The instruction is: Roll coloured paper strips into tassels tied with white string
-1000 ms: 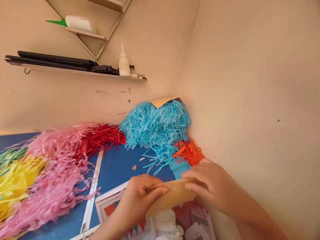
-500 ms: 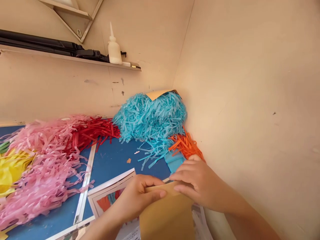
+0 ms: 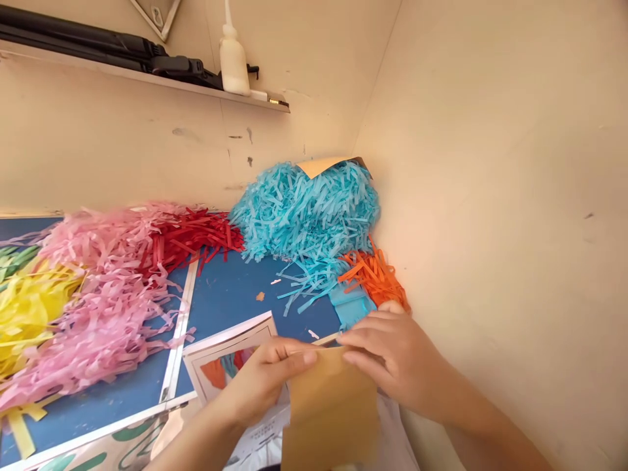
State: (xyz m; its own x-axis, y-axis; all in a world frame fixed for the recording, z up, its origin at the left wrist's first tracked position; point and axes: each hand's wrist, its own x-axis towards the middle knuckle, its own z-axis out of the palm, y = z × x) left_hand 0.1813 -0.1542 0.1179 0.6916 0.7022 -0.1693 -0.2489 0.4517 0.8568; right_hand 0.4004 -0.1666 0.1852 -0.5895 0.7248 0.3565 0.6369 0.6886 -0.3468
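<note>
One tan paper sheet (image 3: 333, 412) hangs over a printed sheet (image 3: 255, 335), its upper edge pinched by the left hand (image 3: 272, 374) and right hand (image 3: 397, 356) (slightly apart). Beyond lie one blue fringe bundle (image 3: 304, 216) and one orange bundle (image 3: 375, 278); blue tabletop (image 3: 235, 288) opens ahead-left, while wall (image 3: 515, 229) bounds the right.

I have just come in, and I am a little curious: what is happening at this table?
A person holds a tan sheet by its upper edge, with the left hand and the right hand close together. The sheet hangs over a printed page on the blue table. Behind lie heaps of fringed strips: light blue and orange toward the corner, red, pink and yellow to the left.
</note>
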